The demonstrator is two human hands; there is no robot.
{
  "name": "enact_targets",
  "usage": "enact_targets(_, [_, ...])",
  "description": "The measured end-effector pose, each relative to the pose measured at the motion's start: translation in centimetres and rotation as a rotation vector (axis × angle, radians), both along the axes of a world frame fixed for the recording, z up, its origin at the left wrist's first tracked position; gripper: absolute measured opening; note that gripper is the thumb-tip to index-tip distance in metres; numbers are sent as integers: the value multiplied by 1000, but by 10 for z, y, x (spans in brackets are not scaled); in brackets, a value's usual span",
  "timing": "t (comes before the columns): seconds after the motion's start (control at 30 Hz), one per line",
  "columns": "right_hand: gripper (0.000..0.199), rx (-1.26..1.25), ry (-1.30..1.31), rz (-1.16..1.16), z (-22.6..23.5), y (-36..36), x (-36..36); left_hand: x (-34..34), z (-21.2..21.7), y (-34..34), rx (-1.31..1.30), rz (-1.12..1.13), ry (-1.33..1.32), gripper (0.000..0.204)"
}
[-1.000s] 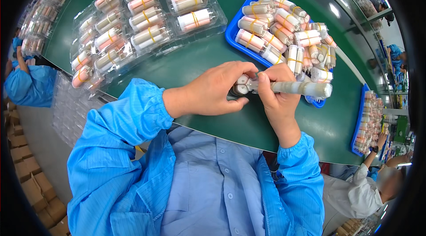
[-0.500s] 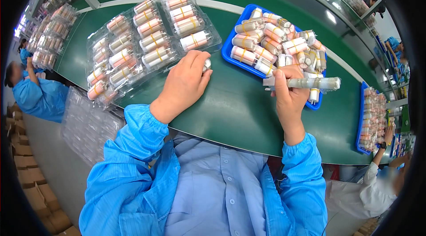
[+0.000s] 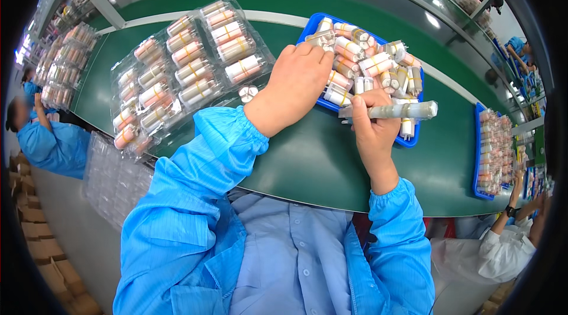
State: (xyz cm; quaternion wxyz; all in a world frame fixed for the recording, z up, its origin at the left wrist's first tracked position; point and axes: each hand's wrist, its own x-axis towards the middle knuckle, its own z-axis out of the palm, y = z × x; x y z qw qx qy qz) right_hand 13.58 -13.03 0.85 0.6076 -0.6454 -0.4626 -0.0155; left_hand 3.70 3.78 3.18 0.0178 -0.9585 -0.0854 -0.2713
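Over on your far left there's another person in blue [image 3: 50,137] at the belt, with more filled packs [image 3: 65,63] stacked up that way, and a stack of empty clear trays [image 3: 115,182] sits just under the table edge. Next on the green table [image 3: 307,161] you've got the clear blister trays [image 3: 189,66], pockets filled with little banded bundles of white and orange tubes. One small white bundle [image 3: 248,92] lies loose right at the near edge of those trays.

Your left hand [image 3: 296,87] is reaching across into the blue tray [image 3: 408,138], fingers curled down onto the pile of banded tube bundles [image 3: 367,60]; can't tell if it's actually got one pinched. Your right hand [image 3: 374,128] is right beside it, hands nearly touching, and it's clamped around a long clear tube [image 3: 393,111] held sideways over the near rim of the blue tray, sticking out to the right.

Further right there's a second blue tray [image 3: 490,155] of bundles, and another person's arm in white [image 3: 503,244] at the bottom right corner.
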Motion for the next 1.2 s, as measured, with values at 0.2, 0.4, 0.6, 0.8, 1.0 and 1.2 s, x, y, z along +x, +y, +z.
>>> enact_targets(0.2, [12,39,-89,-3,7,0,-5,-2,-12,8,-50,-59,-119,36])
enact_targets(0.4, [12,62,22,0,2,-4,2,-42,5,-27,-523,-198,-198,41])
enact_targets(0.6, [10,22,-45,139,-6,1,-13,-64,-42,-41,-739,-177,-72,46])
enact_targets(0.8, [11,-59,-128,106,-9,2,-12,-65,-42,-40,-650,-213,-129,46])
enact_targets(1.0, [11,-122,-121,103,-7,3,-15,-63,-44,-44,-599,-217,-191,48])
enact_targets(1.2, [11,-148,-58,133,-10,3,-15,-60,-46,-43,-624,-186,-116,50])
